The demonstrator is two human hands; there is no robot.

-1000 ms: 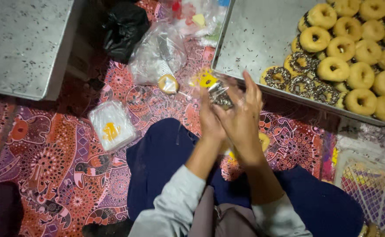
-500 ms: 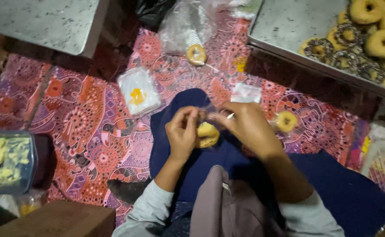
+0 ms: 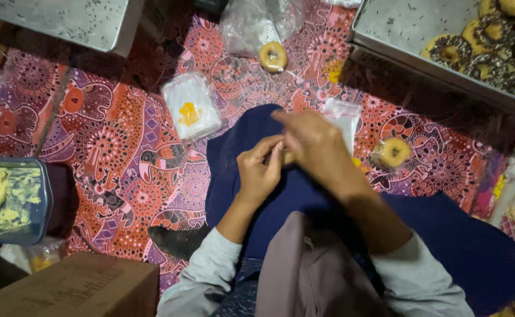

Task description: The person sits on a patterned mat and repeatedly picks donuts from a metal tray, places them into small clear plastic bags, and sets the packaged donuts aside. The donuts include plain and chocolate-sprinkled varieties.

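Note:
My left hand and my right hand meet over my dark blue lap, fingers closed around a small doughnut in a clear bag, mostly hidden between them. A small clear plastic bag lies just beyond my right hand. A wrapped doughnut rests on the patterned red mat to the right. Another wrapped doughnut lies farther ahead, by a crumpled clear bag.
A metal tray at the top right carries several doughnuts, some with chocolate sprinkles. A stack of clear bags lies left of my hands. A grey tub of yellow dough sits at the left, a cardboard box below it, another metal tray top left.
My hands came down from near the doughnut tray to my lap, now closer together around the doughnut. The view tilted down, bringing the tub and the box into sight.

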